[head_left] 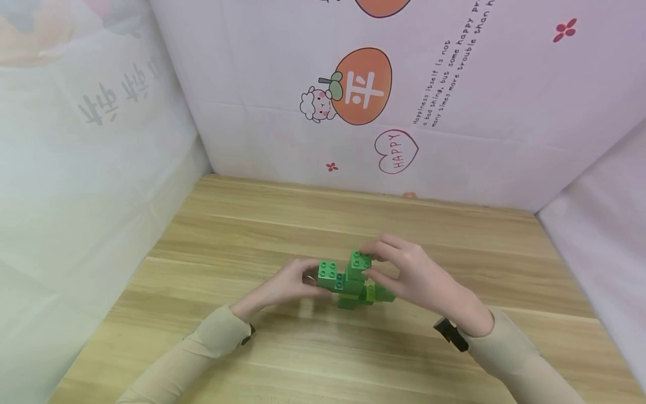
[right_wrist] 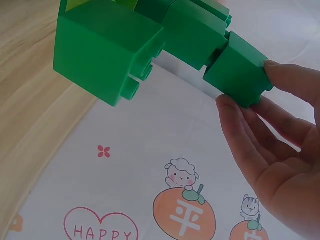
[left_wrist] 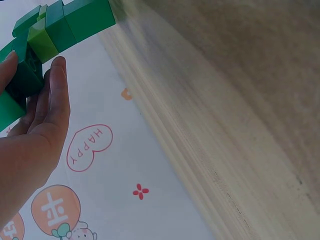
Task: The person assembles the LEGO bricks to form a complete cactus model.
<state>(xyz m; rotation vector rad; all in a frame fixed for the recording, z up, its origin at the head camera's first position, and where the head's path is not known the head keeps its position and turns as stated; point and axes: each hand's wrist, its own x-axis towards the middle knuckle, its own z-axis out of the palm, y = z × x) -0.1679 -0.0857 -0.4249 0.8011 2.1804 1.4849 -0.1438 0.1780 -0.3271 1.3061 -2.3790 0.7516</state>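
Observation:
A structure of green toy building blocks (head_left: pixel 353 287), with a light-green block (head_left: pixel 370 293) among them, stands between both hands over the wooden table. On its left side, my left hand (head_left: pixel 290 283) holds a studded green block (head_left: pixel 327 270), thumb on one side and fingers on the other. My right hand (head_left: pixel 411 272) pinches the top green block (right_wrist: pixel 236 70) between thumb and fingertips. In the right wrist view this block sits slightly tilted against its neighbour, with a thin gap along the joint. A larger green block (right_wrist: pixel 102 50) juts out with its studs showing.
The wooden tabletop (head_left: pixel 212 224) spreads around the hands. A white printed cloth (head_left: pixel 272 84) hangs behind it, with more cloth at the left and right sides. Dark straps (head_left: pixel 451 335) show at the wrists.

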